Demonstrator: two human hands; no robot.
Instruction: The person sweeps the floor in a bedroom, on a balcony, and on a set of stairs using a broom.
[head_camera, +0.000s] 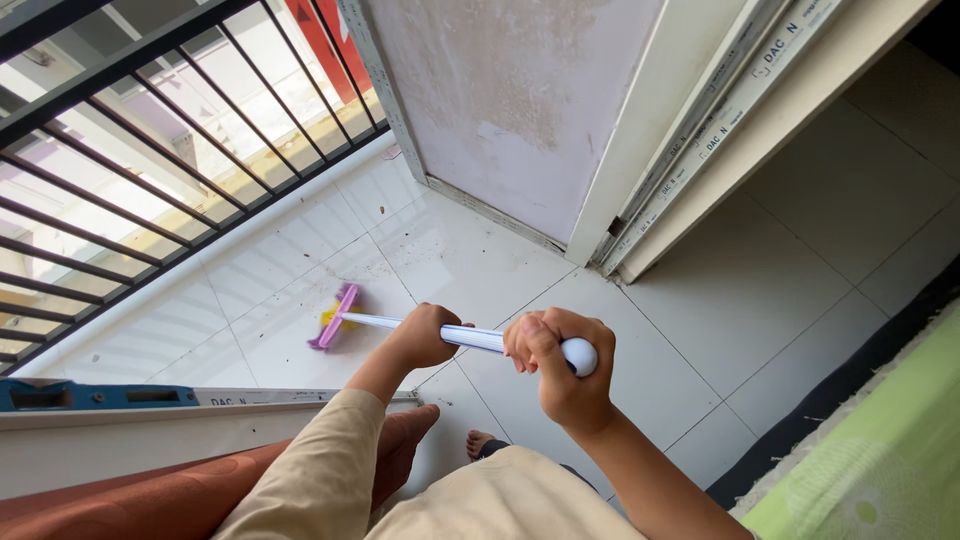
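1. My right hand (560, 365) is closed around the top of a broom handle (480, 339), fingers wrapped just under its rounded white end.
2. My left hand (425, 335) is clenched on the same handle, a little further down from the right hand, the two hands close but not touching.
3. The white handle runs from my hands away and to the left, down to a purple broom head (335, 318) with yellow bristles, resting on the white floor tiles (470, 265) beyond my left hand.
4. Small dark specks of dirt lie scattered on the tiles ahead of the hands.
5. Below my hands, my bare foot (478, 441) stands on the floor, and my beige sleeve (320, 470) covers the left arm.
6. Far beyond the broom head stands a black metal railing (150, 130).
7. Ahead of my right hand are a stained wall panel (510, 100) and a sliding door frame (700, 140).
8. Right of my right arm lies a green mat (880, 460).
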